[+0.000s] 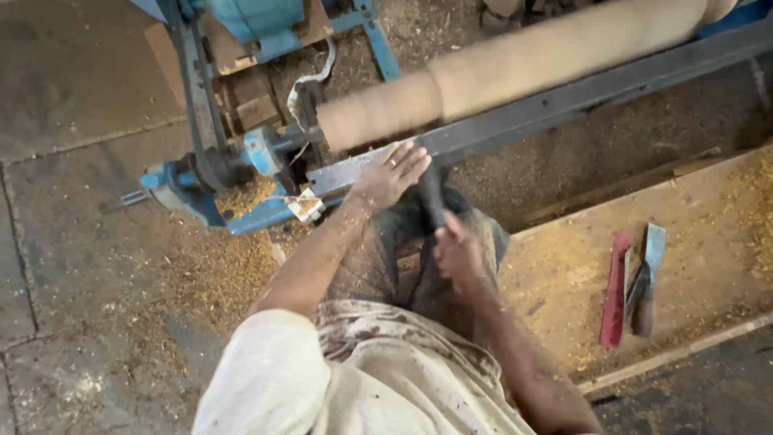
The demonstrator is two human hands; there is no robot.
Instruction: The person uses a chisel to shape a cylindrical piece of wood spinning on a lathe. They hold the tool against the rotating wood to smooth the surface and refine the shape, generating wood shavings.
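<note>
Workpiece (515, 68), a long pale wooden cylinder, was mounted on the blue lathe (241, 157), its long axis running from lower left up to upper right, above the dark steel rest bar (564, 105). Left hand (392, 171) lay flat and unclenched on that bar just below the cylinder's left end. Right hand (457, 254) was clenched around the dark handle of a turning tool (432, 193) pointing up toward the cylinder.
</note>
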